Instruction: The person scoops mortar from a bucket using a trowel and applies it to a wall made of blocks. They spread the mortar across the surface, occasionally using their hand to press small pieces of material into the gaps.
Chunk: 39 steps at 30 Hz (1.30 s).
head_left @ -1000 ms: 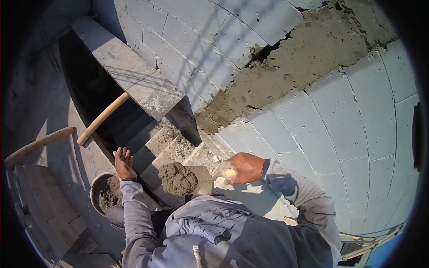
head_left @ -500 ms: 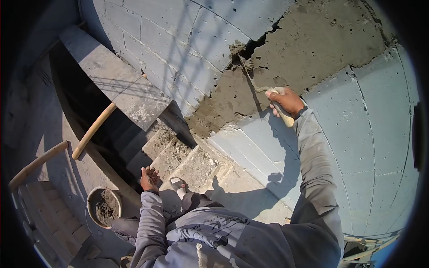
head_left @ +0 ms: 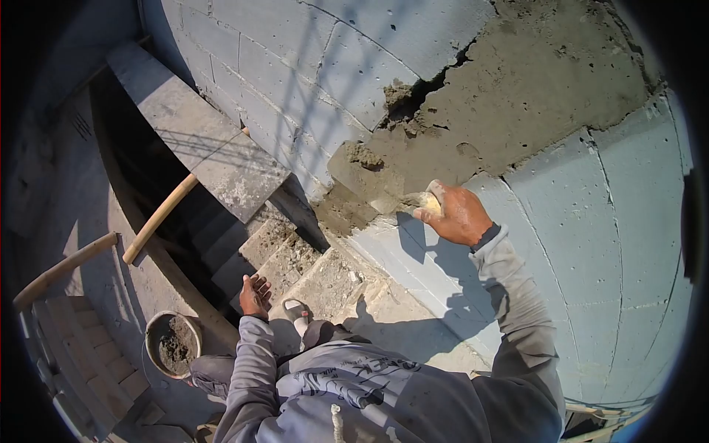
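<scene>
My right hand (head_left: 459, 213) is wrapped round the pale handle of a trowel (head_left: 357, 176), whose blade lies flat with a lump of mortar (head_left: 364, 156) on it, in front of the wall's lower mortar edge. Wet grey mortar (head_left: 532, 81) covers a broad band of the pale blue block wall (head_left: 591, 199). A dark ragged gap runs along the band's upper edge. My left hand (head_left: 255, 296) is held over the steps, palm up, fingers apart and empty.
A bucket of mortar (head_left: 174, 344) stands at lower left beside stacked blocks (head_left: 92, 354). Concrete steps (head_left: 325, 284) descend beside a dark opening. A slab (head_left: 199, 140) and wooden poles (head_left: 159, 218) cross near it. A sandalled foot rests on a step.
My right hand has moved down with the trowel, away from the gap. The blade has turned from edge-on to flat, showing mortar on it. My left hand has shifted slightly right.
</scene>
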Available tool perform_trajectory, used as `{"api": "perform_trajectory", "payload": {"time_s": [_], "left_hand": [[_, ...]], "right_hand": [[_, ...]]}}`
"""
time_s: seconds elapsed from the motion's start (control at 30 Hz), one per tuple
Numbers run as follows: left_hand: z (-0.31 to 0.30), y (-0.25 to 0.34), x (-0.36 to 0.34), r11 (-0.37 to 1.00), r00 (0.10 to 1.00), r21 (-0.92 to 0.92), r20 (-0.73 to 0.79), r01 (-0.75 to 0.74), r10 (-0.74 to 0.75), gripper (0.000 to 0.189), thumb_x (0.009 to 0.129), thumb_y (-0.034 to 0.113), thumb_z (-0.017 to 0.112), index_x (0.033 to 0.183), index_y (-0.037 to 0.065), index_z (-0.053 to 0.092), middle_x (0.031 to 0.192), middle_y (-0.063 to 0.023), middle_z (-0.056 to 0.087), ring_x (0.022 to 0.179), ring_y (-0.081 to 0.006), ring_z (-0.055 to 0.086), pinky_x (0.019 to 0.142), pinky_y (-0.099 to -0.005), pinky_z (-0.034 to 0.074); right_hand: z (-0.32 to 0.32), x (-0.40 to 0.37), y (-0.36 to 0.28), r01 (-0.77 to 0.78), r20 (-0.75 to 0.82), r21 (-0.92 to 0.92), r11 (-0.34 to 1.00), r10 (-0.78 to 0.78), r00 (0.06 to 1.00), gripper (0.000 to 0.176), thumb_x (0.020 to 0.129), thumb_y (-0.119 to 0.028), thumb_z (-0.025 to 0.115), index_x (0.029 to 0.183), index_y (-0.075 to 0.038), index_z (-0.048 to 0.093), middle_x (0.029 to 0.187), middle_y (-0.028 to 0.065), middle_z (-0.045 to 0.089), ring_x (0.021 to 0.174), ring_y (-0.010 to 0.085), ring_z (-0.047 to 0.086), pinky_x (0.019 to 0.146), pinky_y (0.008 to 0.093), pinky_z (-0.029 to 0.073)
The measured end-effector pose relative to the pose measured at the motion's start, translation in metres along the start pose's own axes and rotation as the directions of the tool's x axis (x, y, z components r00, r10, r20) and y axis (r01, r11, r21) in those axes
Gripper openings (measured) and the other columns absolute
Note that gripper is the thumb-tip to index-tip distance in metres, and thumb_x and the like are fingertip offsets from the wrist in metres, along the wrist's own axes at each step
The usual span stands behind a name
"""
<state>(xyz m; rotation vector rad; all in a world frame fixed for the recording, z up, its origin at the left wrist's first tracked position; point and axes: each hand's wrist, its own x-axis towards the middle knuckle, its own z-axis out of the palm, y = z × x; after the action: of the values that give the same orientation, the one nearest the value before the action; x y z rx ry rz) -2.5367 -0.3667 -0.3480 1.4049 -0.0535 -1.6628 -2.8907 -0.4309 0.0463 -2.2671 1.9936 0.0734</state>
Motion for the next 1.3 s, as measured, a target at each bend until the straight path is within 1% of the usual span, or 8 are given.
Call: {"api": "perform_trajectory", "payload": {"time_s": [0.07,0.17,0.23,0.43,0.6,0.7,1.07,1.3], "left_hand": [[0.001,0.002,-0.001,1.000,1.000,0.010,0.009,-0.010,0.010,0.054,0.092,0.050,0.043,0.116,0.002,0.052,0.093,-0.0056,0.062,0.077,-0.0159,0.060,0.066,-0.0307,0.044],[0.001,0.011,-0.006,0.997,1.000,0.075,-0.013,-0.027,0.028,0.053,0.093,0.049,0.043,0.115,0.002,0.053,0.091,-0.0052,0.062,0.076,-0.0156,0.060,0.066,-0.0301,0.044],[-0.001,0.015,-0.015,0.993,0.997,0.114,-0.064,-0.023,0.031,0.050,0.093,0.048,0.042,0.113,0.003,0.053,0.087,-0.0045,0.062,0.071,-0.0152,0.059,0.062,-0.0288,0.043],[-0.042,-0.006,0.006,0.999,0.992,0.044,-0.123,0.013,-0.008,0.049,0.093,0.047,0.042,0.108,0.002,0.056,0.077,-0.0023,0.061,0.061,-0.0126,0.057,0.052,-0.0261,0.040],[-0.057,-0.021,0.012,0.999,0.993,0.039,-0.118,-0.004,0.009,0.051,0.091,0.050,0.044,0.105,0.003,0.058,0.073,-0.0019,0.060,0.057,-0.0124,0.056,0.049,-0.0265,0.039],[-0.066,-0.023,0.021,0.995,0.998,0.098,-0.063,0.009,-0.003,0.055,0.091,0.053,0.043,0.114,0.004,0.056,0.085,-0.0037,0.063,0.070,-0.0157,0.059,0.061,-0.0308,0.042],[-0.062,-0.020,0.014,0.985,0.993,0.167,-0.094,-0.051,0.068,0.056,0.091,0.053,0.044,0.110,0.003,0.058,0.081,-0.0036,0.062,0.064,-0.0156,0.059,0.056,-0.0298,0.043],[-0.058,-0.022,0.010,0.979,0.997,0.202,-0.083,0.015,0.001,0.052,0.091,0.053,0.043,0.109,0.007,0.059,0.082,-0.0015,0.062,0.071,-0.0137,0.058,0.062,-0.0308,0.041]], "right_hand": [[0.000,0.004,0.004,0.125,0.044,0.083,0.989,-0.129,0.991,0.037,0.078,-0.031,0.067,0.090,0.002,0.055,0.072,0.0203,0.062,0.063,0.0332,0.062,0.059,0.0404,0.049],[-0.012,0.022,0.025,-0.134,0.372,0.545,0.827,-0.096,0.923,0.034,0.082,-0.032,0.064,0.090,0.001,0.057,0.068,0.0106,0.059,0.057,0.0196,0.059,0.054,0.0333,0.048],[-0.011,0.038,0.062,-0.393,0.319,0.734,0.554,0.230,0.920,0.034,0.085,-0.036,0.059,0.084,-0.002,0.054,0.067,0.0030,0.054,0.051,0.0101,0.053,0.046,0.0266,0.042],[0.001,0.034,0.049,-0.359,0.252,0.560,0.747,0.259,0.933,0.031,0.085,-0.034,0.058,0.080,-0.003,0.053,0.065,0.0046,0.053,0.049,0.0101,0.053,0.045,0.0252,0.039],[0.030,0.044,0.045,-0.225,0.058,0.165,0.960,0.218,0.974,0.049,0.081,-0.043,0.062,0.092,0.004,0.057,0.086,0.0253,0.062,0.083,0.0399,0.060,0.075,0.0415,0.047],[0.031,0.057,0.045,-0.237,-0.123,0.106,0.966,0.250,0.961,0.048,0.081,-0.043,0.062,0.091,0.003,0.058,0.086,0.0243,0.063,0.083,0.0390,0.061,0.074,0.0417,0.047],[0.045,0.042,0.058,-0.145,-0.109,0.749,0.647,0.335,0.936,0.029,0.083,-0.029,0.063,0.084,-0.001,0.055,0.068,0.0039,0.056,0.056,0.0086,0.052,0.049,0.0242,0.043],[0.081,0.035,0.070,-0.098,-0.076,0.899,0.427,0.371,0.926,0.028,0.083,-0.028,0.063,0.087,-0.002,0.056,0.068,0.0029,0.055,0.054,0.0091,0.051,0.050,0.0232,0.042]]}}
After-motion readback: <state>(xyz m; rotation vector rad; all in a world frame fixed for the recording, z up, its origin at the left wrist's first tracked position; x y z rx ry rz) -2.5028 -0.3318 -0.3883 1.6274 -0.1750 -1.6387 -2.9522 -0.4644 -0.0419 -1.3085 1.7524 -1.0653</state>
